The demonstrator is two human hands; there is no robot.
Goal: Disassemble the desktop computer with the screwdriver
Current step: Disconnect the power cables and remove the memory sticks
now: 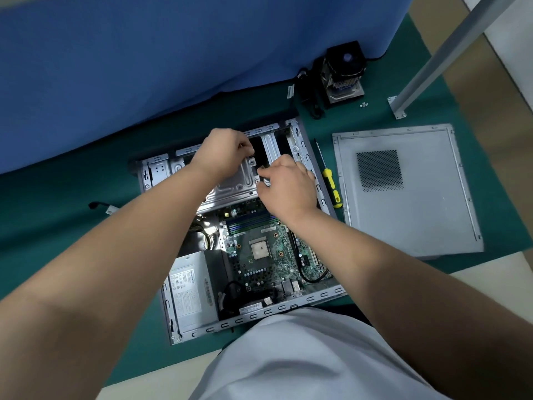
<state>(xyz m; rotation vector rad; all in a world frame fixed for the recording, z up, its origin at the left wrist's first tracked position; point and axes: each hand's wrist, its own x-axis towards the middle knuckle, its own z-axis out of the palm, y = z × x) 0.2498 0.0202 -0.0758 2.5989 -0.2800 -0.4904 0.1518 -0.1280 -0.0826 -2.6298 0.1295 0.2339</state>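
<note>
Lying right of both hands (pixel 259 166) — screwdriver (pixel 328 180)

Bright, even light; soft shadows, wide-angle bending at edges.

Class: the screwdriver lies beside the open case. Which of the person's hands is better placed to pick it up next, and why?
Probably the right hand: it works at the drive cage, on the side nearest the screwdriver lying outside the case's right wall. The left hand would have to cross over it.
</note>
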